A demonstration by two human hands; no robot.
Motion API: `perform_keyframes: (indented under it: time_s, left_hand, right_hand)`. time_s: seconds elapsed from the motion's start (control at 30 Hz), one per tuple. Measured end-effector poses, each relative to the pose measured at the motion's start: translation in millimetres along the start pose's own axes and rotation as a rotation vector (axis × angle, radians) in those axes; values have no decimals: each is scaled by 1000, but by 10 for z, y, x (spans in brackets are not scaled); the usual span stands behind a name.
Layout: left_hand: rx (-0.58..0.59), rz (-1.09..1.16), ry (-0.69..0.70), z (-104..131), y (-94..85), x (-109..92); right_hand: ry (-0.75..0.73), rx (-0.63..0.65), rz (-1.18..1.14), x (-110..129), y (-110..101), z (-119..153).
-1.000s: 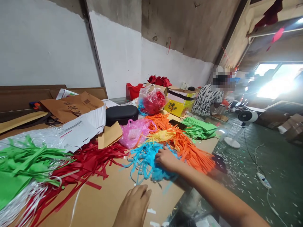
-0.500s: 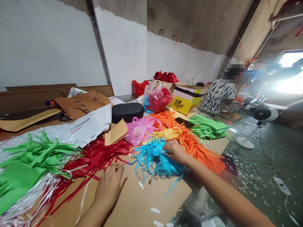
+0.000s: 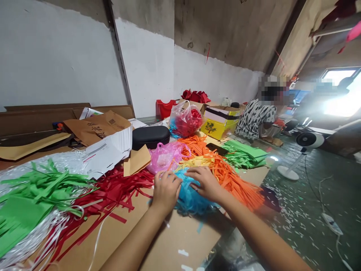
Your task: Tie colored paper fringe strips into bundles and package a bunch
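A tangled pile of blue strips (image 3: 194, 197) rests on the cardboard sheet (image 3: 158, 244), slightly blurred. At its left side lies my left hand (image 3: 166, 190), fingers bent and a little apart; some fingertips are hidden. My right hand (image 3: 205, 183) rests over the pile's upper right, with its fingers spread and thumb apart from them. Both palms face the strips, and neither hand shows a closed grip. Right behind the pile are yellow strips (image 3: 199, 162) and orange strips (image 3: 237, 184).
Red strips (image 3: 113, 188) and green fringed sheets (image 3: 31, 207) lie at left. Beyond my hands are a pink plastic bag (image 3: 162, 156), a black case (image 3: 150, 137) and a yellow box (image 3: 218, 124). At right stand a white fan (image 3: 308, 141) and a seated person (image 3: 256, 116).
My left hand has moved right and forward from the bare cardboard to the blue strips. The blue pile looks more bunched together between both hands. My right hand's fingers have spread.
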State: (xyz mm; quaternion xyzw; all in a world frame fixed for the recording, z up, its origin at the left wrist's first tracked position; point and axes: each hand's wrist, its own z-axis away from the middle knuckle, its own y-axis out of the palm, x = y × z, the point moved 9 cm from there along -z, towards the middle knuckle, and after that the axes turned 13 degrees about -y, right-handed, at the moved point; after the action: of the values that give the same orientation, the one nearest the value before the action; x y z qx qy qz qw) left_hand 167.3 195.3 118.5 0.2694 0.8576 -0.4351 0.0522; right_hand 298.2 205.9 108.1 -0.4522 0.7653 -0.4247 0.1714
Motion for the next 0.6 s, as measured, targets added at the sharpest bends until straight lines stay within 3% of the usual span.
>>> perform_keyframes:
  time_s: [0.07,0.1,0.2,0.27,0.33,0.43,0.5,0.6]
  left_hand:
    - [-90,34,-89,-128,-69,128]
    - [-143,53,-142,-175,-120,215]
    - [-294,91,-266,-232,-289,451]
    - [-374,85,-297,-213,-397,520]
    - [-392,63,-234,-185,-474,462]
    - [-322,21,-30,-157,-565,274]
    - [-355,-14,4,-153,-762,311]
    - [-561,-58,-139,-107,-1343,693]
  right_hand:
    - [28,-126,-11,181,-60,152]
    - [19,-110,-31,289,-1,216]
    - [-37,174,10,579,418,328]
    - [-30,290,118,654,635,334]
    - [-31,319,180,690,771,272]
    - [31,365,193,610,927,171]
    - [110,391,201,475,971,140]
    - [152,377,192,282,924,136]
